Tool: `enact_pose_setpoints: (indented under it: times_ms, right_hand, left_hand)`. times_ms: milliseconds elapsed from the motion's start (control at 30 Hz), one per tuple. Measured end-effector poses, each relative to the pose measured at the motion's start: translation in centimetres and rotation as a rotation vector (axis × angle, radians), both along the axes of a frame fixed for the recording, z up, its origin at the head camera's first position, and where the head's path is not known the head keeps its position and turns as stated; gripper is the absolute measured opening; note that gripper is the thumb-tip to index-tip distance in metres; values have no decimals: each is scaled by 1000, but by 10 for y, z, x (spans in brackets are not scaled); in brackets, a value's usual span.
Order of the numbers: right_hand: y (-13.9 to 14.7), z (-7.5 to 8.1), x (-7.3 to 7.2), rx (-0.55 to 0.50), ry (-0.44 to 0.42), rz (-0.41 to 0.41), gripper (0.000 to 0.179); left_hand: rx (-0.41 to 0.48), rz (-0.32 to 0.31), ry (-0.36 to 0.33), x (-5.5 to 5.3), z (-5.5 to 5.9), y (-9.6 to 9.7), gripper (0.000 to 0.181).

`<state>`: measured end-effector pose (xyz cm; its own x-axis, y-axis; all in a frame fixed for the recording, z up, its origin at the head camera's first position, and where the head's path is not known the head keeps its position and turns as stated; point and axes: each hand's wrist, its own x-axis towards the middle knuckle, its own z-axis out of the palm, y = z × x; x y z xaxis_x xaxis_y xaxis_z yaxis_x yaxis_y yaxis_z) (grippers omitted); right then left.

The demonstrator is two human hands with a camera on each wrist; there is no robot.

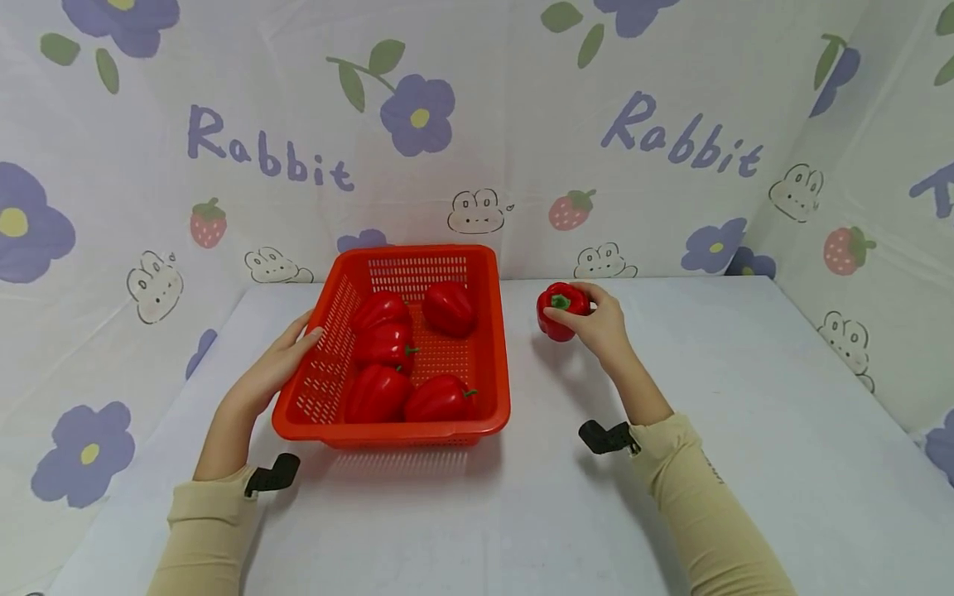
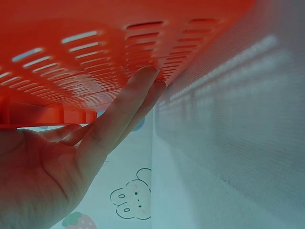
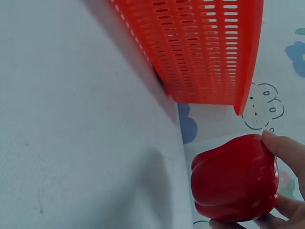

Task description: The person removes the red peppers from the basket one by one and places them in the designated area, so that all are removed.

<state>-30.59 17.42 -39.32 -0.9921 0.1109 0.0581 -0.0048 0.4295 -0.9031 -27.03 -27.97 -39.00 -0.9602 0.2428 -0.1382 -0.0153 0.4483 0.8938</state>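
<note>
My right hand (image 1: 605, 329) holds a red bell pepper (image 1: 553, 326) between thumb and fingers, just right of the basket. Its green stem faces the head camera, and its shadow falls on the table below it. In the right wrist view the same bell pepper (image 3: 233, 179) shows its smooth side, with fingertips at its edge. A red plastic basket (image 1: 498, 356) holds several more red bell peppers (image 1: 450, 310). At its left side my left hand (image 1: 272, 364) touches the rim, and in the left wrist view its straight fingers (image 2: 121, 112) lie against the slotted outer wall.
The basket stands on a white-covered table (image 1: 745, 397). Behind and beside the table hangs a white cloth (image 1: 522, 108) printed with flowers, rabbits and strawberries. A black camera mount sits on each wrist, the left one (image 1: 274, 475) close to the basket's front corner.
</note>
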Motion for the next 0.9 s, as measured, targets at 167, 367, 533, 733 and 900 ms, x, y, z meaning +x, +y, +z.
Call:
enact_pose_setpoints:
  times_ms: [167,367,533,733,900]
  right_hand:
    - [2,-6,0,8,-14,-2,66]
    - [4,-15,-2,15,-42,0,67]
    - [4,-21,-2,17,-62,6,68]
    - [5,-24,-4,11,-75,1,68]
    - [4,-24,-3,0,-80,7,69]
  left_hand:
    - [-1,1,4,1,1,1,66]
    - [-3,3,2,1,1,1,66]
    - [-2,3,0,1,0,0,66]
    - [2,7,-7,1,2,0,68]
    - [5,8,-26,2,4,0,69]
